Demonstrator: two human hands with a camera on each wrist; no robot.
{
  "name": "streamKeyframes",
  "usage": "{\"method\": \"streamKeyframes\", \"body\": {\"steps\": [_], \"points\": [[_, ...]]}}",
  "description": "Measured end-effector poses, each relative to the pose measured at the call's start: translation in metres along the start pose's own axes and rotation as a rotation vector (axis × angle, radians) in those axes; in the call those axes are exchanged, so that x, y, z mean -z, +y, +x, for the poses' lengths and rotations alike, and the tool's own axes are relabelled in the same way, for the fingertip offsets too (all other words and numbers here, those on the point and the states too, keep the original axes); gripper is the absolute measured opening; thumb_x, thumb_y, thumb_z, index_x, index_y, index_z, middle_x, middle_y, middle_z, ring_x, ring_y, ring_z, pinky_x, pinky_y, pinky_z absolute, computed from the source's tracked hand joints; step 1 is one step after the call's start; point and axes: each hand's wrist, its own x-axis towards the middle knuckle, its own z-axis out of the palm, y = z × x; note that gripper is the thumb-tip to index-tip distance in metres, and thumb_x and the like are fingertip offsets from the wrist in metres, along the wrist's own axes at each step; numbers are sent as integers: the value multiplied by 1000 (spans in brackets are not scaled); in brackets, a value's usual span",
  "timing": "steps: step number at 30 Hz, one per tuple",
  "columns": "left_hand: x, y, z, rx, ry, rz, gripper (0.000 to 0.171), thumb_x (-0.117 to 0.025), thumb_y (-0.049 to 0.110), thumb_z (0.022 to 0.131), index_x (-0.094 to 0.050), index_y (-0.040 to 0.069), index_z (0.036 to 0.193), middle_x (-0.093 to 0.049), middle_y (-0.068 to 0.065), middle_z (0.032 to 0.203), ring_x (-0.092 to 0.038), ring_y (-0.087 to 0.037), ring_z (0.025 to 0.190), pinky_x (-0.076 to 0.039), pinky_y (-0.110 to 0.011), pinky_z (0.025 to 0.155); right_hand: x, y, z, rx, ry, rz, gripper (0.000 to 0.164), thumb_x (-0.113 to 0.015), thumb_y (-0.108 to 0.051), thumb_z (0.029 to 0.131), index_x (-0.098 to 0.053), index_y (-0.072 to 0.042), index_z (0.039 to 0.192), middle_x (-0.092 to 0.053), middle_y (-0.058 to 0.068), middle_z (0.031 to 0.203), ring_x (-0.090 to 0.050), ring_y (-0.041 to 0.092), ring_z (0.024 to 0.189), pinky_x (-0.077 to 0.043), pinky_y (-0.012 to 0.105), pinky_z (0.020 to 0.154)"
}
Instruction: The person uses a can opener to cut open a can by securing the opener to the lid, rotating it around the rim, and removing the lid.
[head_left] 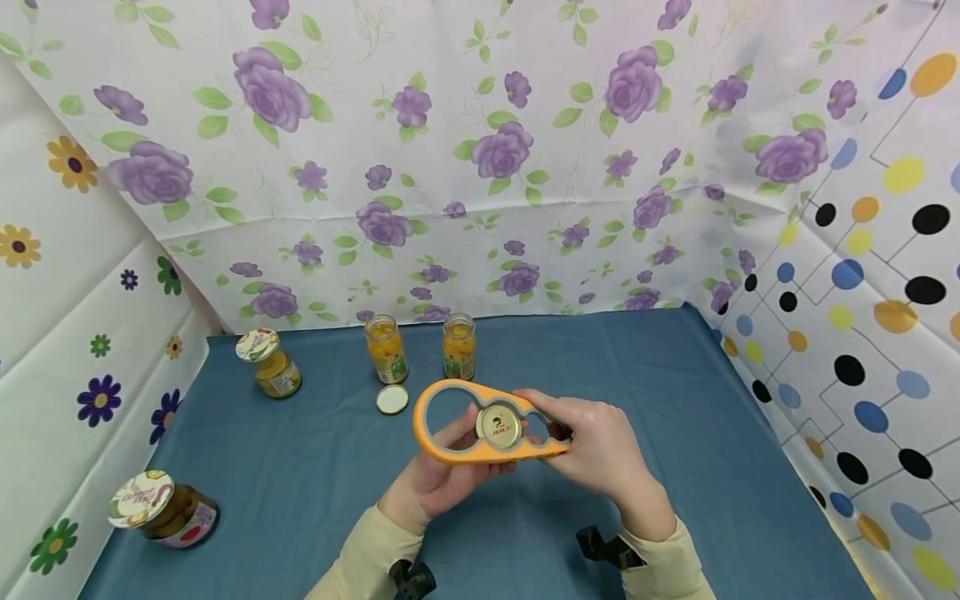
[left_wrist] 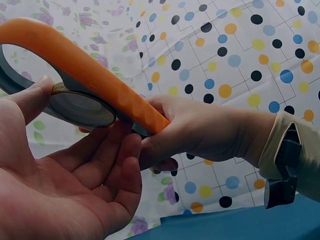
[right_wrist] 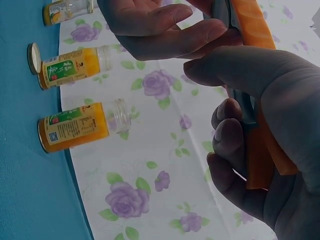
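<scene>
My right hand [head_left: 600,437] grips the narrow end of an orange jar opener [head_left: 480,454], which has grey-lined holes of different sizes. A gold jar lid [head_left: 498,425] sits in the opener's middle hole, its printed top facing up. From the left and below, my left hand [head_left: 450,483] pinches this lid, thumb at its edge and fingertips under it. The left wrist view shows the lid's hollow underside [left_wrist: 82,110] with no jar attached. Both hands are raised above the blue tabletop, in front of two lidless jars of yellow contents, a left one [head_left: 386,352] and a right one [head_left: 459,348].
Another lid [head_left: 392,399] lies on the blue cloth [head_left: 300,483] before the left lidless jar. A smaller lidded jar [head_left: 276,371] stands at back left, a larger lidded jar [head_left: 183,512] at front left. Patterned sheets [head_left: 450,267] wall the table at back and sides.
</scene>
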Motion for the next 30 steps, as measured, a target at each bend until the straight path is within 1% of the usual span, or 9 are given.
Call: {"method": "streamKeyframes", "body": {"steps": [4,8,11,14,16,19,22,26,30], "points": [[0,1,0,3,4,9,59,-66,59,103,-60,17,145,-66,-5,138,-62,-20,126,-48,-36,104,1,-1,0,0,-2,-2,64,-93,-20,85,-71,-31,144,-49,-20,70,-39,-1,57,-37,25,52],[2,1,0,-4,48,39,58,-70,58,101,-62,19,143,-67,-2,135,-63,-19,123,-49,-37,103,2,-1,0,10,3,-15,65,-92,-17,84,-70,-30,144,-49,-19,71,-40,0,58,-37,25,53],[6,1,1,-14,83,72,54,-67,54,104,-62,17,143,-68,-2,133,-64,-17,119,-49,-37,101,2,0,0,15,32,-22,67,-91,-15,84,-69,-29,145,-50,-18,72,-41,0,59,-38,26,54],[11,1,4,-29,100,119,47,-56,47,112,-63,12,143,-69,-4,131,-64,-17,114,-48,-36,100,3,1,0,9,105,-7,69,-91,-11,82,-69,-27,145,-53,-16,73,-44,1,60,-39,26,54],[15,1,6,-50,110,154,41,-50,40,116,-65,12,141,-69,-4,125,-64,-18,112,-48,-36,99,4,2,0,1,167,9,69,-91,-7,81,-70,-25,145,-56,-14,74,-46,1,61,-40,26,54],[21,1,8,-68,131,185,32,-52,34,116,-69,17,136,-68,-2,119,-62,-19,111,-48,-36,98,5,4,0,-25,255,30,70,-89,0,79,-71,-21,143,-59,-12,74,-47,3,61,-40,27,54],[27,1,9,-67,161,209,28,-56,33,114,-69,20,135,-68,0,118,-62,-18,111,-48,-35,98,8,5,0,-65,301,36,69,-88,1,78,-71,-19,142,-60,-11,73,-47,4,60,-40,27,54],[33,3,13,-67,235,293,40,-58,32,113,-60,12,148,-69,0,128,-62,-19,113,-46,-40,102,10,7,0,-111,316,35,67,-89,-1,79,-71,-18,142,-60,-10,72,-48,4,58,-42,27,53],[40,6,18,-97,378,458,53,-65,27,109,-52,5,156,-67,-5,135,-61,-20,115,-44,-49,105,10,9,0,-132,323,48,67,-88,0,80,-71,-18,142,-64,-6,73,-52,5,58,-46,28,53]]}}
